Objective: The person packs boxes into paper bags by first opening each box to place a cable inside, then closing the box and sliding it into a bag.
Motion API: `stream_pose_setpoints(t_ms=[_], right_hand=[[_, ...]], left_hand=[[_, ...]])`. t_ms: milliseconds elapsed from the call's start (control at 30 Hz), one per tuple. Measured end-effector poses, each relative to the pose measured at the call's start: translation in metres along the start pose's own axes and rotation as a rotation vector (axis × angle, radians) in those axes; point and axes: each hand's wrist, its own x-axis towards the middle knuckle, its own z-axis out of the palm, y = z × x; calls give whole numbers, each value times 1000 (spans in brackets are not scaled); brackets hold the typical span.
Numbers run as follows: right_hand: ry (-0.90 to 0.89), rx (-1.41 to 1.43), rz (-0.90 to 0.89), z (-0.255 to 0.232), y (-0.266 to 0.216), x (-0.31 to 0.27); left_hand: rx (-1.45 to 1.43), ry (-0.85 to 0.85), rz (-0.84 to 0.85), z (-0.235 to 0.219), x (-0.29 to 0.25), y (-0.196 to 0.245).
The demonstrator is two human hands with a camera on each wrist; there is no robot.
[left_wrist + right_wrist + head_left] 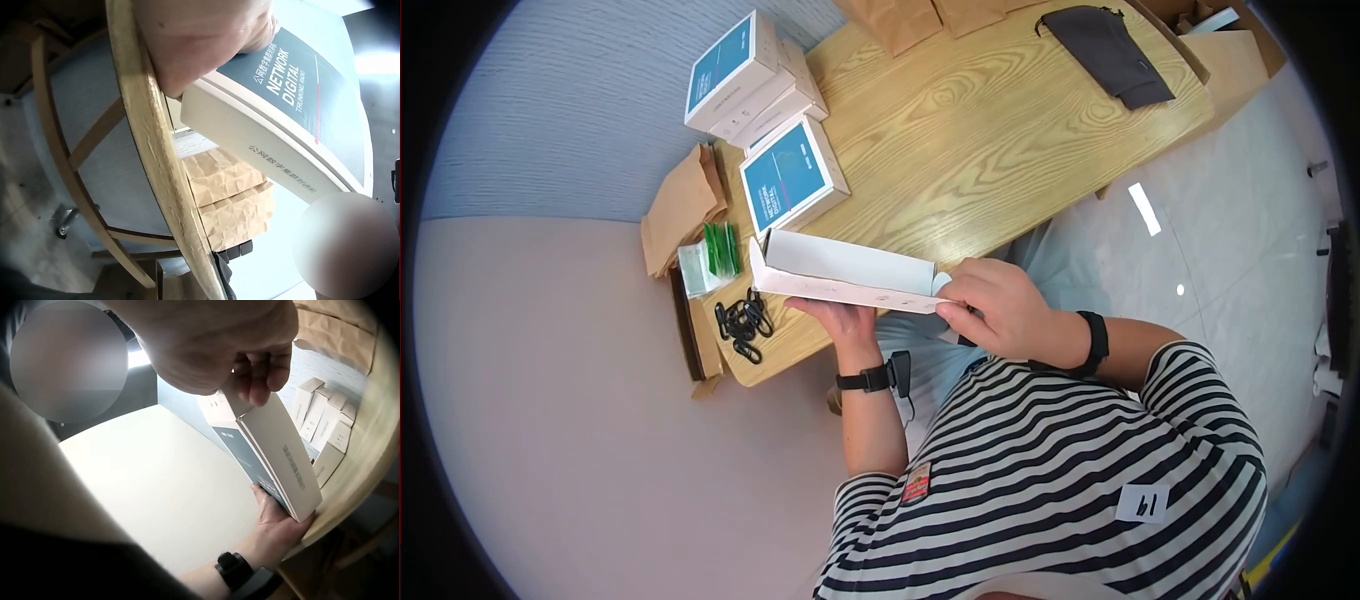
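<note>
A white carton [845, 288] with a teal label reading "NETWORK DIGITAL" [290, 81] is held up in front of the body, close over the near table edge. In the head view its upward side shows a pale, recessed interior, with a raised flap at the left end. My left hand [835, 318] holds the carton from below at its left end; in the right wrist view the thumb lies against the labelled face. At the opposite end, my right hand [1005, 305] grips the edge, its fingertips bent over the end in the right wrist view.
Similar boxes [790, 175] are stacked on the wooden table [940, 130] by the wall. Black cords [745, 322], green packets [722, 250] and brown paper bags [685, 205] lie at the left end. A dark pouch [1108, 55] and an open cardboard box [1240, 65] are at the far right.
</note>
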Motion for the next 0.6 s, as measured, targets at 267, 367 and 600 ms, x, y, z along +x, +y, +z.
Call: stream_pose_setpoints(t_ms=[267, 367, 600], right_hand=[[-54, 97, 117, -2, 1, 1], [-58, 83, 127, 2, 6, -3], [-5, 89, 51, -17, -1, 46]], left_hand=[[11, 62, -19, -11, 3, -3], [-47, 39, -49, -12, 2, -3], [-3, 4, -41, -21, 4, -13]])
